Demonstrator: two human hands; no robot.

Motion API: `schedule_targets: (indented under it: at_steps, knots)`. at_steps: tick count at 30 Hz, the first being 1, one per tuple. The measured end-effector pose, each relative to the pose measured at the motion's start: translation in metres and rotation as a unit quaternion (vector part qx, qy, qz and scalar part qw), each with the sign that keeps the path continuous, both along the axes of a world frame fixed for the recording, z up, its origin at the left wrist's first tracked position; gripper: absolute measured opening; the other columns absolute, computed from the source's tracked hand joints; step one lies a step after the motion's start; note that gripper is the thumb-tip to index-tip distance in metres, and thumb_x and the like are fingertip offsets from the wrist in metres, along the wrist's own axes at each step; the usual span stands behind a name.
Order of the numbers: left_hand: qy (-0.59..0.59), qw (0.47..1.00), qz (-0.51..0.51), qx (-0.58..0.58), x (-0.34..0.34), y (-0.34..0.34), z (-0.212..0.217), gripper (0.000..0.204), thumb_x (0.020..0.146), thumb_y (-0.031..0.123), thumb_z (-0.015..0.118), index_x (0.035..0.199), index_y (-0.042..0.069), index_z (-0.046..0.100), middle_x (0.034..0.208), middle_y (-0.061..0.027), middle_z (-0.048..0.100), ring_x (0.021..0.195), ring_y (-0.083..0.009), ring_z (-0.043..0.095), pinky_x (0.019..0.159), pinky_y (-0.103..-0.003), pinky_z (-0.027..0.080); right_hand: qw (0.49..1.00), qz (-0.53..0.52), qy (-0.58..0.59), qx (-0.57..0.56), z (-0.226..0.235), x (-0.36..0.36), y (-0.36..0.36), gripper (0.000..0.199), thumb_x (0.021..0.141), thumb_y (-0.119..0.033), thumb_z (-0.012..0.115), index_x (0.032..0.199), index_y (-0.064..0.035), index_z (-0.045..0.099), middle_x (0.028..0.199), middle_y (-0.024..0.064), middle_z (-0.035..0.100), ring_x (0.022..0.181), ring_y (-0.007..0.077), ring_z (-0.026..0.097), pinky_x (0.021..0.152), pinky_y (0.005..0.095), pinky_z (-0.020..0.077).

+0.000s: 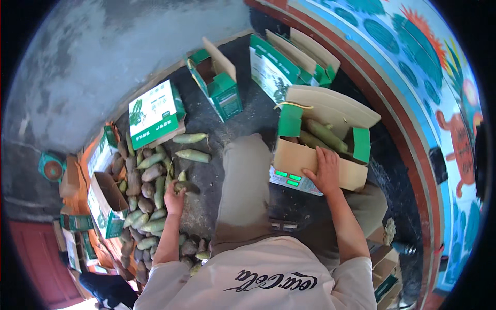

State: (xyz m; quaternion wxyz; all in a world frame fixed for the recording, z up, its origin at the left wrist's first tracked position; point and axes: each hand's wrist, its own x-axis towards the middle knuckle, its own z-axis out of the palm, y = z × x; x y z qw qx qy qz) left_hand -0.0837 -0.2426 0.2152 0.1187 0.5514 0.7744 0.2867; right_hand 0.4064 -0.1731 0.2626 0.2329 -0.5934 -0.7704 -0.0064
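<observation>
On the floor to the left, the fingers of my left hand (pixel 174 200) are closed round the end of a dark, brownish radish (pixel 190 187). A heap of green and brown radishes (pixel 150 173) lies beside that hand. My right hand (pixel 325 170) lies flat with fingers spread on the front flap of an open cardboard box (pixel 289 157). Inside this box are several long green radishes (pixel 326 135), partly hidden by the flap. Under the box's near edge shows a scale (pixel 294 183) with lit green displays.
A white-and-green carton (pixel 155 113) stands beyond the heap. Farther off are an open green carton (pixel 226 95) and more open cartons (pixel 274 67) near the painted wall (pixel 413 62). Two pale green radishes (pixel 192 155) lie apart on the dark floor. Another carton (pixel 107 199) stands left of the heap.
</observation>
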Motion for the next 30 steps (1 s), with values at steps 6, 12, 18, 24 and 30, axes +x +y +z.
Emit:
schedule_targets:
  at_steps: [6, 12, 18, 24, 30]
  knots:
    - [0.022, 0.986, -0.069, 0.149, 0.042, 0.066, 0.113, 0.039, 0.078, 0.003, 0.066, 0.116, 0.002, 0.056, 0.104, -0.0157, 0.063, 0.097, -0.0232, 0.061, 0.085, -0.032, 0.047, 0.999, -0.044, 0.004, 0.005, -0.010, -0.003, 0.000, 0.081, 0.063, -0.039, 0.076, 0.126, -0.0008, 0.044, 0.118, 0.0168, 0.047, 0.114, 0.0336, 0.041, 0.104, 0.0501, 0.0242]
    - [-0.188, 0.938, -0.170, 0.234, 0.124, 0.111, 0.194, 0.042, 0.080, -0.002, 0.061, 0.121, 0.002, 0.053, 0.116, -0.0094, 0.058, 0.104, -0.0174, 0.056, 0.090, -0.030, 0.044, 0.998, -0.052, 0.019, 0.009, -0.013, -0.003, -0.002, 0.082, 0.063, -0.041, 0.076, 0.126, 0.0006, 0.043, 0.117, 0.0181, 0.048, 0.114, 0.0341, 0.041, 0.104, 0.0508, 0.0241]
    - [-0.244, 0.881, -0.362, 0.184, 0.237, 0.147, 0.206, 0.042, 0.078, 0.000, 0.068, 0.117, 0.005, 0.055, 0.112, -0.0087, 0.061, 0.103, -0.0157, 0.057, 0.089, -0.029, 0.047, 0.998, -0.055, 0.034, -0.005, -0.013, -0.001, -0.002, 0.081, 0.064, -0.045, 0.074, 0.126, 0.0005, 0.047, 0.120, 0.0178, 0.048, 0.117, 0.0331, 0.040, 0.106, 0.0498, 0.0217]
    - [0.068, 0.814, -0.516, 0.259, 0.331, 0.157, 0.195, 0.048, 0.071, 0.015, 0.073, 0.114, 0.006, 0.054, 0.113, -0.0152, 0.059, 0.102, -0.0342, 0.059, 0.085, -0.038, 0.049, 0.998, -0.051, 0.040, -0.009, -0.009, -0.002, -0.002, 0.081, 0.065, -0.044, 0.073, 0.126, 0.0025, 0.047, 0.120, 0.0198, 0.050, 0.116, 0.0331, 0.042, 0.105, 0.0499, 0.0225]
    - [0.226, 0.793, -0.536, 0.183, 0.375, 0.162, 0.169, 0.054, 0.072, 0.017, 0.071, 0.121, 0.009, 0.051, 0.123, -0.0148, 0.053, 0.115, -0.0330, 0.051, 0.096, -0.039, 0.042, 0.997, -0.060, 0.034, -0.017, -0.006, -0.005, 0.002, 0.079, 0.067, -0.045, 0.072, 0.125, 0.0022, 0.048, 0.120, 0.0192, 0.050, 0.116, 0.0330, 0.042, 0.104, 0.0508, 0.0223]
